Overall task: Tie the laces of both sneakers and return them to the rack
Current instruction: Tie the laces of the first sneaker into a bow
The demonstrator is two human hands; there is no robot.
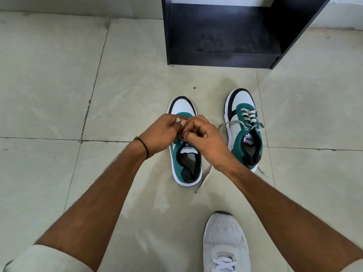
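Head view, left grip (159,132) and right grip (202,137) both pinching left sneaker (186,163) laces (181,138)

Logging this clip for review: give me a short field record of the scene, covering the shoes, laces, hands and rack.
left sneaker: green and white sneaker on the tiled floor, laces being worked
right sneaker: green and white sneaker beside it, grey laces loose, trailing onto the floor
left hand: pinching a lace over the left sneaker
right hand: closed on a lace, touching the left hand
rack: dark shoe rack beyond the sneakers, bottom shelf holds no shoes
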